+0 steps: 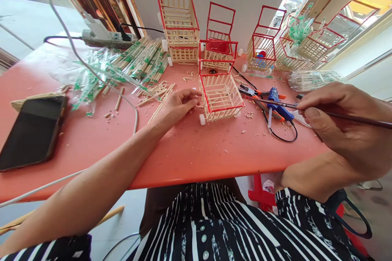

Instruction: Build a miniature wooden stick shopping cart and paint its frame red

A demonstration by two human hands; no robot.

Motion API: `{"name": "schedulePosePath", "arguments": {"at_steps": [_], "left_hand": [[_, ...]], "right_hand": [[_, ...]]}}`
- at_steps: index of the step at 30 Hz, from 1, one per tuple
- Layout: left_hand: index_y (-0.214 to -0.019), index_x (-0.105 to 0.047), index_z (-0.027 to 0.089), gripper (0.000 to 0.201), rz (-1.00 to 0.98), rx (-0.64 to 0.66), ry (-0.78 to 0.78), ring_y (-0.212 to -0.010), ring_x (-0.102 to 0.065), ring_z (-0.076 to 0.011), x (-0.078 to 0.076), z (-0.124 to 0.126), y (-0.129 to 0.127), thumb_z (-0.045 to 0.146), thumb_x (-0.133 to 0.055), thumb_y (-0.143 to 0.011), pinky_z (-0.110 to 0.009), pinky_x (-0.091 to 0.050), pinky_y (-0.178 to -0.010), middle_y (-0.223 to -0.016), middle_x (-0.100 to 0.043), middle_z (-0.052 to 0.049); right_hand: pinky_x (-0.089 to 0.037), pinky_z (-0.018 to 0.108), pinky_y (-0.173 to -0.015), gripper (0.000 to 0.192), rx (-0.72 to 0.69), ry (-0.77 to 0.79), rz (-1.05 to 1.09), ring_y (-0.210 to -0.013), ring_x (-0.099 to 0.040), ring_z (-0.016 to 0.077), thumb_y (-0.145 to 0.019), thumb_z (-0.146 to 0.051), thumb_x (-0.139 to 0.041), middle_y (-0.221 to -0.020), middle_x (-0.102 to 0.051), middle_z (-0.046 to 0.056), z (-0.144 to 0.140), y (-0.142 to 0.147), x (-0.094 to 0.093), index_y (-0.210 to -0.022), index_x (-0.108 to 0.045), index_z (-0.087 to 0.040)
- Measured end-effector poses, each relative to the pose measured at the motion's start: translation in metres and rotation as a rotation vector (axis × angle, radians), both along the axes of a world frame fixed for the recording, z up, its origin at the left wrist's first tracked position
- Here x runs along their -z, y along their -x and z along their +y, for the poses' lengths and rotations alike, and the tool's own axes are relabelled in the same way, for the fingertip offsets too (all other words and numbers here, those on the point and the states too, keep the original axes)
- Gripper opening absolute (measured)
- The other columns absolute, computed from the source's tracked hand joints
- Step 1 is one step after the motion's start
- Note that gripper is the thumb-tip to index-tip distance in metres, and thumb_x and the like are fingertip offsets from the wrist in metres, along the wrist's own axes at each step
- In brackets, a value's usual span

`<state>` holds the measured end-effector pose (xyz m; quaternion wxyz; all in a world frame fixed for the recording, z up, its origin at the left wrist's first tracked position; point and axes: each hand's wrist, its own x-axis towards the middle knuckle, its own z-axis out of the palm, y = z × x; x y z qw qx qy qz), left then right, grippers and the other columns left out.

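Observation:
A miniature shopping cart (221,94) made of thin wooden sticks stands on the table in front of me, its top rim and handle red and its wheels white. At its left side, my left hand (179,106) has its thumb and fingers closed at the lower frame. My right hand (346,118) grips a slim dark-handled paintbrush (275,102) between thumb and fingers. The brush points left, and its tip is close to the cart's right rim; whether they touch I cannot tell. Behind the cart is something glossy and red (219,45), partly hidden by the handle.
More stick carts (179,16) line the wall. Bagged wooden sticks (143,59) and loose pieces lie left. A blue glue gun (278,106) and orange-handled pliers (249,91) are right of the cart. A phone (32,130) and white cable (92,71) occupy the left of the red table (190,155).

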<state>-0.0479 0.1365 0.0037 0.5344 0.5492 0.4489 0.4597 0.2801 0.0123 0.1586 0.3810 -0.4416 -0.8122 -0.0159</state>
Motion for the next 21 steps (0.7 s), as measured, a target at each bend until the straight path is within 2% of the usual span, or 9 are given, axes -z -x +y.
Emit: {"name": "schedulePosePath", "arguments": {"at_steps": [4,8,14,21], "left_hand": [[-0.098,-0.078,0.019,0.019,0.008,0.004,-0.013,-0.058,-0.063,-0.0114,0.000,0.000,0.000,0.021,-0.081,-0.079,-0.023,-0.049,-0.058,-0.077,-0.075,0.000],[-0.097,-0.079,0.019,0.019,0.017,0.003,-0.015,-0.058,-0.063,-0.0114,0.000,0.000,0.000,0.021,-0.081,-0.079,-0.022,-0.049,-0.057,-0.077,-0.075,0.000],[-0.098,-0.079,0.018,0.019,0.015,0.003,-0.025,-0.057,-0.062,-0.0110,-0.001,0.000,0.000,0.019,-0.078,-0.080,-0.022,-0.050,-0.057,-0.075,-0.074,0.001],[-0.101,-0.080,0.018,0.021,0.016,-0.008,-0.013,-0.057,-0.063,-0.0106,-0.002,-0.001,-0.001,0.016,-0.075,-0.081,-0.021,-0.050,-0.056,-0.076,-0.075,0.000]], "right_hand": [[-0.051,0.039,-0.074,0.019,-0.038,-0.042,0.034,-0.084,-0.072,0.0193,-0.093,-0.018,-0.079,-0.092,-0.079,0.000,-0.002,0.004,0.001,-0.105,-0.082,-0.033],[-0.053,0.040,-0.078,0.019,-0.068,-0.068,0.043,-0.082,-0.072,0.0199,-0.094,-0.015,-0.076,-0.089,-0.078,-0.001,-0.001,0.011,0.003,-0.100,-0.080,-0.033],[-0.049,0.038,-0.074,0.011,0.000,-0.117,-0.055,-0.080,-0.070,0.0187,-0.100,-0.019,-0.072,-0.085,-0.076,-0.001,0.001,0.018,0.005,-0.097,-0.075,-0.029],[-0.052,0.033,-0.073,0.009,-0.019,-0.198,-0.137,-0.080,-0.073,0.0161,-0.102,-0.018,-0.069,-0.086,-0.078,-0.001,0.003,0.019,0.006,-0.097,-0.072,-0.025]]}}
